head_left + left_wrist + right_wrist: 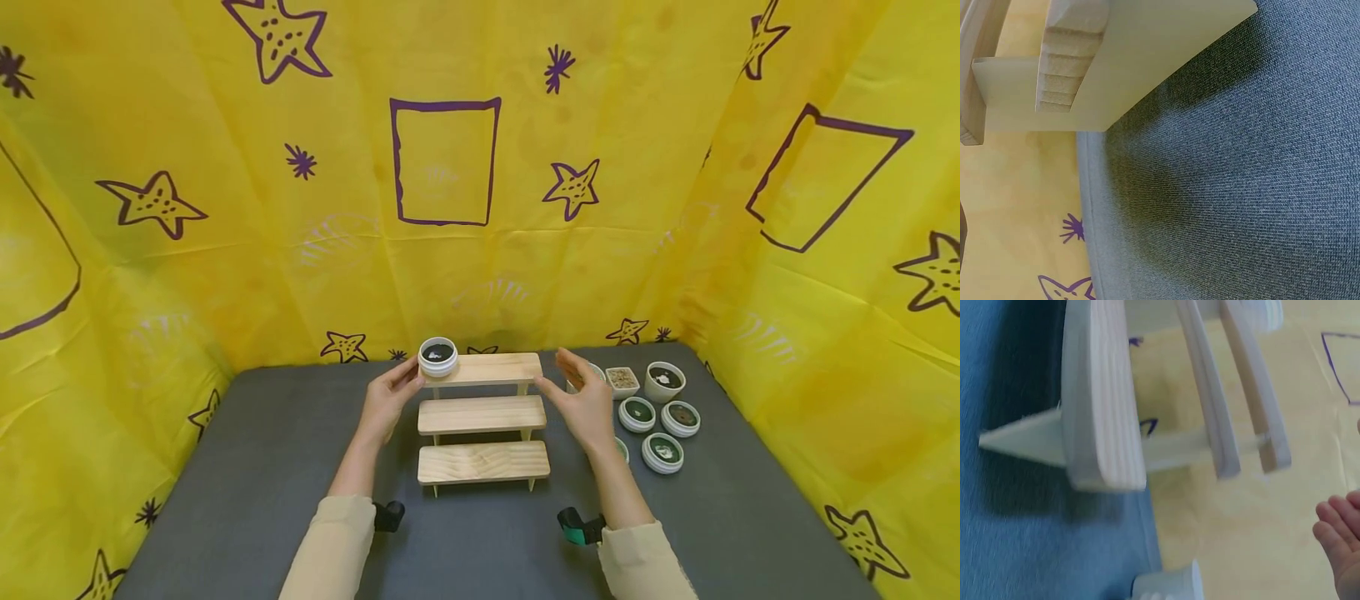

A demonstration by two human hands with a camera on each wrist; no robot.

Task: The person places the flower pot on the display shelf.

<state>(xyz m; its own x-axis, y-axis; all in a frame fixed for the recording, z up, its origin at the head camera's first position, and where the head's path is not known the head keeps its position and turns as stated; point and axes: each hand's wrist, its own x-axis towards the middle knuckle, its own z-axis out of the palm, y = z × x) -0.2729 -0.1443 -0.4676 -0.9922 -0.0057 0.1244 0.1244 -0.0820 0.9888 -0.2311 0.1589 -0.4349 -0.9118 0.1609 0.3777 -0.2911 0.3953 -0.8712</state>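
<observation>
The round white dark-filled pot (pixel 438 357) is set at the nine-o'clock end of the pale wooden three-step stand's (pixel 482 414) nine-to-three top board (pixel 499 368), bordered at eight o'clock by the nearer, unclenched left hand (pixel 388 402), the empty, unclenched right hand (pixel 588 407) being held towards four.

The bare right forearm (pixel 622 493) partly hides a white round pot (pixel 622 450); the right wrist view crops the bare right hand (pixel 1344 542) and pale wooden three-tier stand (pixel 1113 394).
</observation>
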